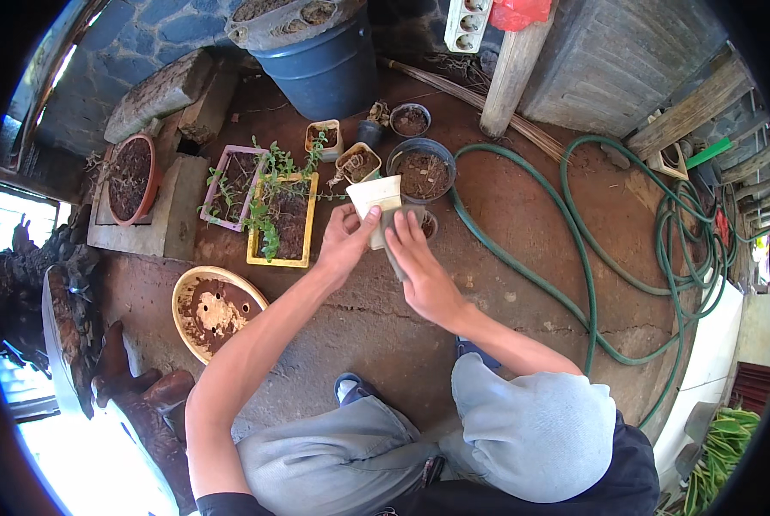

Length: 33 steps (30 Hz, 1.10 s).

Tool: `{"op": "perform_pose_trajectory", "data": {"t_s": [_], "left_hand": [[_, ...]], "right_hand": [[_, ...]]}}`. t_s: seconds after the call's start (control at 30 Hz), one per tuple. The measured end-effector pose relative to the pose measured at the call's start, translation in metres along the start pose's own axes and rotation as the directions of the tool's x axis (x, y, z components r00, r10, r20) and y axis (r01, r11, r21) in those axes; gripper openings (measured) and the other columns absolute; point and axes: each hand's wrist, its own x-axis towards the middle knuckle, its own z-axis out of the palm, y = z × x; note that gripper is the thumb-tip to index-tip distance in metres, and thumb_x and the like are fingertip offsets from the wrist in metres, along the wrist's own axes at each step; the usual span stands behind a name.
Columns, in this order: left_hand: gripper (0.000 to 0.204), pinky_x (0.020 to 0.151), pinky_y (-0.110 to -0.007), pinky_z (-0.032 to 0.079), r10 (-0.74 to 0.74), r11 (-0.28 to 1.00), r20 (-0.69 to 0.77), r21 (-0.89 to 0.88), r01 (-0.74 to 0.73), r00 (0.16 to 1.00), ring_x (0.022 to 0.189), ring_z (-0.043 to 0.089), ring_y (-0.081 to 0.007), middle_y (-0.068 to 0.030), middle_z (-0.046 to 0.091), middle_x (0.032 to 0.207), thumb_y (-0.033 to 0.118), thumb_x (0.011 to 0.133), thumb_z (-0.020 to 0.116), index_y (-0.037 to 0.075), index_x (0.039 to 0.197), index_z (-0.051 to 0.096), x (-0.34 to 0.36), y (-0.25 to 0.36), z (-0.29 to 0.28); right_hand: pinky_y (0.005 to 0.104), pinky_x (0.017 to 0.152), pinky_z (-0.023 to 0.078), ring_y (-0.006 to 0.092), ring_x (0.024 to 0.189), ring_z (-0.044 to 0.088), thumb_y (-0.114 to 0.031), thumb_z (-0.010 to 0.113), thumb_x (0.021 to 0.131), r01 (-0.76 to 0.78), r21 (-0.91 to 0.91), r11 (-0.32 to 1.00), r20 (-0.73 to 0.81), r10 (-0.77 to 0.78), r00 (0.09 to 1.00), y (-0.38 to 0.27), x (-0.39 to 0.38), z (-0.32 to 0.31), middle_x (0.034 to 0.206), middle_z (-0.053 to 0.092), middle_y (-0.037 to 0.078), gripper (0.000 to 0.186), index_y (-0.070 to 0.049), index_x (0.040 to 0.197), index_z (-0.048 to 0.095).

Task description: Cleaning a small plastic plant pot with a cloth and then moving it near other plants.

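Observation:
A small cream, square-sided plant pot (373, 194) is gripped in my left hand (342, 245), its thumb lying along the near side. My right hand (422, 273) presses a flat, dark grey-green pad or cloth (389, 224) against the pot's right side, fingers together and stretched over it. What the pad is made of does not show. Both hands are raised over the ground, in front of my knees. Just beyond them stand a round black pot of soil (422, 172) and a small cream pot with a withered plant (357, 163).
To the left are a yellow planter (308, 236) with leafy stems, a purple planter (222, 225) and an oval basin (178, 301) with drain holes. A green hose (523, 272) loops across the right side. A large blue tub (320, 82) and a wooden post (512, 82) stand behind.

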Motion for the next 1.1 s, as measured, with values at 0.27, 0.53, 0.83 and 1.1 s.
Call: {"op": "perform_pose_trajectory", "data": {"t_s": [0.27,0.53,0.83,1.1], "left_hand": [[0.070,0.101,-0.038,0.057,-0.065,0.994,-0.087,-0.093,0.057,0.994,0.120,0.068,-0.0181,-0.0127,0.068,0.134,0.045,0.107,0.072,-0.004,0.148,0.043,-0.008,-0.004,-0.005],[0.061,0.110,-0.038,0.052,-0.019,0.999,0.206,-0.033,0.027,0.978,0.125,0.064,-0.0163,-0.0081,0.066,0.137,0.044,0.112,0.062,-0.001,0.151,0.050,-0.008,-0.009,-0.007],[0.062,0.112,-0.042,0.052,-0.011,0.989,0.146,0.151,-0.011,0.989,0.136,0.061,-0.0203,-0.0134,0.062,0.146,0.040,0.110,0.066,-0.003,0.150,0.046,-0.007,-0.003,0.005],[0.065,0.110,-0.037,0.053,0.084,0.996,0.135,0.009,-0.086,0.987,0.131,0.064,-0.0213,-0.0158,0.064,0.144,0.031,0.103,0.079,-0.005,0.147,0.049,-0.001,0.001,0.008]], "right_hand": [[0.0430,0.130,0.033,0.0356,0.159,0.038,0.011,0.048,0.100,-0.316,0.395,0.863,-0.008,0.347,0.938,0.008,0.000,-0.006,0.174,0.037,0.019,0.071,-0.010,0.168,0.040],[0.0340,0.120,0.041,0.0226,0.144,0.055,-0.004,0.050,0.112,-0.362,0.775,0.518,-0.004,0.577,0.817,0.048,0.012,-0.003,0.157,0.058,0.018,0.052,0.000,0.163,0.043],[0.0363,0.124,0.036,0.0274,0.152,0.049,-0.003,0.053,0.110,-0.372,0.615,0.695,-0.030,0.493,0.870,0.041,0.010,-0.003,0.163,0.053,0.021,0.057,-0.002,0.165,0.042],[0.0377,0.124,0.038,0.0307,0.157,0.043,0.003,0.055,0.105,-0.239,0.427,0.872,-0.109,0.312,0.944,0.024,0.016,-0.015,0.174,0.038,0.022,0.063,-0.004,0.166,0.041]]}}
